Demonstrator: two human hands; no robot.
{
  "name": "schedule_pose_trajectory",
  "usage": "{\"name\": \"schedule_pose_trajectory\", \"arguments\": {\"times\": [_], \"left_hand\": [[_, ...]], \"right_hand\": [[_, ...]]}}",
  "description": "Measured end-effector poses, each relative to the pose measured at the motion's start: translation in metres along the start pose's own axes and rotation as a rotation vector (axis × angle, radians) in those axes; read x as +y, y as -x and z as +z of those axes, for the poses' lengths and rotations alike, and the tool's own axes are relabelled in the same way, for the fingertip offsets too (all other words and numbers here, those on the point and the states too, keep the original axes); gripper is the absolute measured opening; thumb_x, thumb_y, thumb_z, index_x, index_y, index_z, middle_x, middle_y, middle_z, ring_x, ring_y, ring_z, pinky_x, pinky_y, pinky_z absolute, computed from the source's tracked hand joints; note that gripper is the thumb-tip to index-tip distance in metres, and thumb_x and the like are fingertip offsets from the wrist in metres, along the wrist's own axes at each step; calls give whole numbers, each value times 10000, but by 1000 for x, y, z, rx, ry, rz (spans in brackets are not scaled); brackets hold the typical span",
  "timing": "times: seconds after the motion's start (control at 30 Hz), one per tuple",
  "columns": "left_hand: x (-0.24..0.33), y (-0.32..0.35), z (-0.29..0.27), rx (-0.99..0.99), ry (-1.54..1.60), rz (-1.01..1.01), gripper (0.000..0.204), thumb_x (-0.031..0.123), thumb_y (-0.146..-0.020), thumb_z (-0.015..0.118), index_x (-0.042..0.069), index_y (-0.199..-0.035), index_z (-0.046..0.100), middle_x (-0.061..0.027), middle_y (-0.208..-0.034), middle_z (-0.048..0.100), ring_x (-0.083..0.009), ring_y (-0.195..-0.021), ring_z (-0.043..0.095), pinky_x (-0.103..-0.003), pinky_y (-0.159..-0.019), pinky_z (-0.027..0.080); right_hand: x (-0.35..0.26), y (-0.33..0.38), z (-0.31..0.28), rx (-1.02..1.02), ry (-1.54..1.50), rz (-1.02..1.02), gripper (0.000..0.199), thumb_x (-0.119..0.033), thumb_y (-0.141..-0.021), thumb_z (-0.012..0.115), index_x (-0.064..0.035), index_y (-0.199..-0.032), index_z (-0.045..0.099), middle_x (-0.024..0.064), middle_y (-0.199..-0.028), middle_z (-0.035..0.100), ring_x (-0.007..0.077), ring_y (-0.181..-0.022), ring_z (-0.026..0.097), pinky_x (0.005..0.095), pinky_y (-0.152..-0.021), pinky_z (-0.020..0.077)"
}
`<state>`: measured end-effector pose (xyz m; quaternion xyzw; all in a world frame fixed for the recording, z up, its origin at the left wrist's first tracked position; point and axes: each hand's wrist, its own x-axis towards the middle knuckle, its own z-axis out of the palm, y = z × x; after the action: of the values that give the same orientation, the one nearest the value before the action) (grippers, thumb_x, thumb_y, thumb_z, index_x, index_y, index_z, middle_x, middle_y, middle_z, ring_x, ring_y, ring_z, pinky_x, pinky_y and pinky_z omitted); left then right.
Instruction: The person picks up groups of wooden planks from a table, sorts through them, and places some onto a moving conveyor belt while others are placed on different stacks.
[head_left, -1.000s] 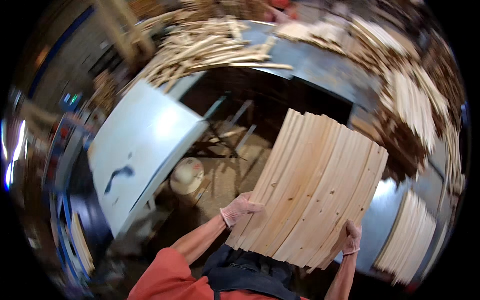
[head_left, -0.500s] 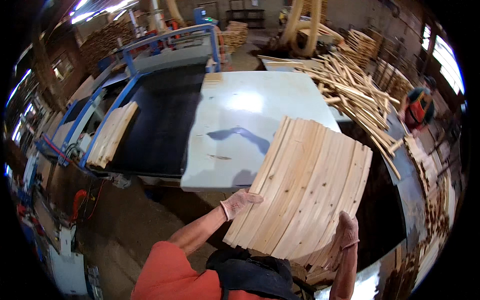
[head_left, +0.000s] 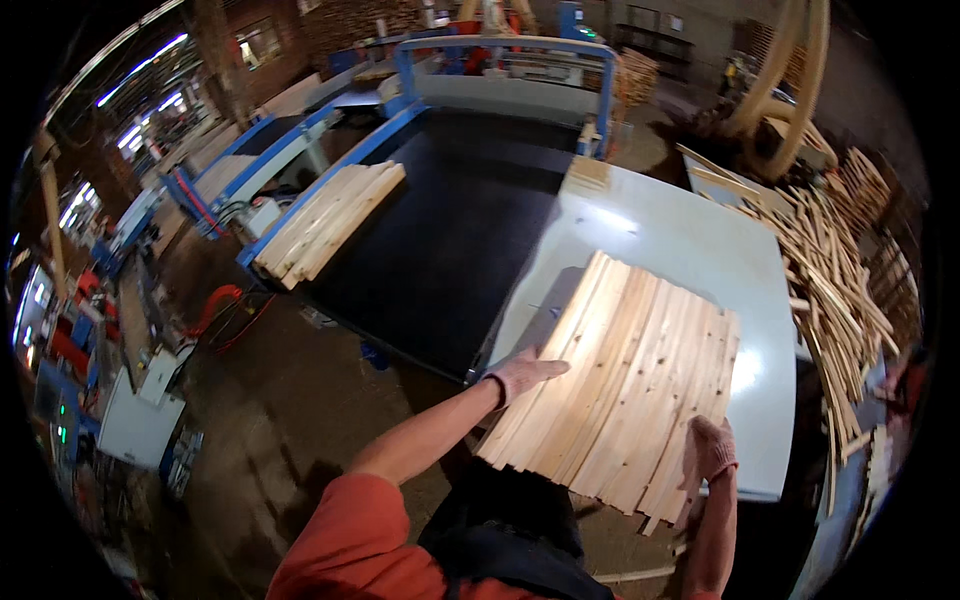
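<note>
A row of pale wooden slats, pressed side by side into one slab, is held between my two gloved hands. My left hand is closed on its left edge, thumb lying on top. At the right edge my right hand grips it, with some fingers hidden. The slab's far part overlaps the white tabletop, and its near end hangs over the floor in front of me. Whether it touches the tabletop I cannot tell. One slat sticks out at the near edge.
Left of the white tabletop lies a black conveyor bed with a blue frame. Another group of slats rests along its left side. Loose wood strips are heaped at the right. A red hose lies near the floor at left.
My view has swung left, so the conveyor bed now sits nearer the middle. The slab, still in both hands, has come over more of the white tabletop. The person at right is mostly out of view.
</note>
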<state>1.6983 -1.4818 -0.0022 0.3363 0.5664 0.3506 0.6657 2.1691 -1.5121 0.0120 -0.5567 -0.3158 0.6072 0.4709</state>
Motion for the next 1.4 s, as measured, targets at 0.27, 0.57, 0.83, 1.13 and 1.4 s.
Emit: {"name": "schedule_pose_trajectory", "arguments": {"times": [0.27,0.57,0.83,1.13,1.4], "left_hand": [[130,-45,-5,134,-1162,-73,1171,754,-865,693,-75,-1633,384,-295,-1550,576,-384,-1428,583,-405,-1182,460],[134,-77,-92,365,-969,18,1031,687,-894,706,46,-1648,417,-289,-1448,652,-413,-1345,638,-454,-1137,506],[127,-58,-256,680,-1204,124,835,646,-1004,572,163,-1665,408,-257,-1326,667,-423,-1232,654,-549,-1062,492],[132,-30,-472,737,-1504,-28,1017,769,-1031,364,53,-1734,198,-251,-1793,170,-420,-1663,138,-597,-1330,51],[123,-26,-549,824,-1489,50,951,718,-1051,431,57,-1714,263,-200,-1785,228,-422,-1646,167,-624,-1324,74]], "right_hand": [[-14,-98,19,43,27,-15,436,-118,-938,772,7,-1326,617,79,-1053,724,213,-893,714,366,-815,623],[-15,-145,123,-80,-54,10,442,-80,-961,743,-4,-1366,582,74,-1068,724,205,-902,723,356,-807,629],[10,-174,327,-165,-72,6,422,-33,-944,763,-24,-1319,569,91,-1034,717,205,-890,726,335,-772,628],[69,-177,577,-204,45,-52,483,-119,-898,834,2,-1281,566,130,-1074,727,232,-877,722,380,-746,619],[22,-158,654,-215,1499,6,907,-717,-929,644,73,-1371,605,322,-1287,724,380,-1261,708,445,-1024,568]]}}
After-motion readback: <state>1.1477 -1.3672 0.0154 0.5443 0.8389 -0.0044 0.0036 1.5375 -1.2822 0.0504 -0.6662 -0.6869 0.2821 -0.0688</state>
